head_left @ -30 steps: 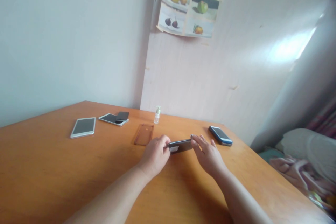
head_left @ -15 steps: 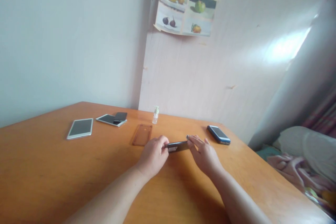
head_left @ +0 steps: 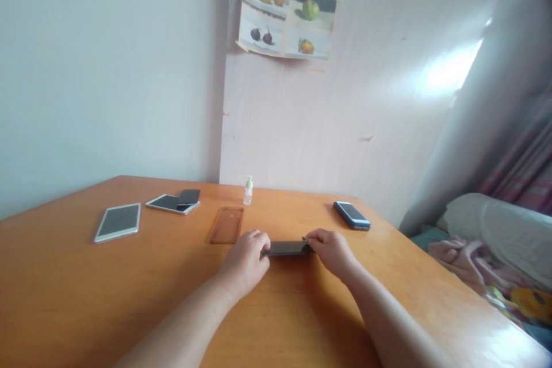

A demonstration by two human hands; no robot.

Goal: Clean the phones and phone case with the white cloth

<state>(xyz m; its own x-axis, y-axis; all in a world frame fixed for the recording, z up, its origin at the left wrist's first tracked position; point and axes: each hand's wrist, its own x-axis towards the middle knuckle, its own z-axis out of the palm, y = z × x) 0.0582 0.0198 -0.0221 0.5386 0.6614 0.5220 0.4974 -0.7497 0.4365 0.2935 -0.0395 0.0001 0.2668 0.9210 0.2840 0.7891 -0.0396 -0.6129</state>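
A dark phone [head_left: 286, 248] is held sideways just above the wooden table in front of me, its flat dark face tilted low. My left hand [head_left: 245, 261] is closed on its left end, thumb and fingers pinching the edge. At the other end, the fingers of my right hand [head_left: 334, 250] are pinched on the phone's right edge. Something small at those right fingertips is too small to make out. Beyond my left hand lies a clear brownish phone case [head_left: 227, 225], flat on the table.
The wooden table [head_left: 172, 287] carries a white tablet [head_left: 118, 222] at left, another white tablet [head_left: 160, 202] with a dark phone [head_left: 189, 196] on it, a small pump bottle [head_left: 248, 191] and a blue-cased phone [head_left: 352, 215] at right. Bedding [head_left: 495, 236] lies beyond the right edge.
The phone has tilted flatter, and the light label seen on it before no longer shows. My right fingers, stretched across its end earlier, are now pinched. The view has shifted slightly right.
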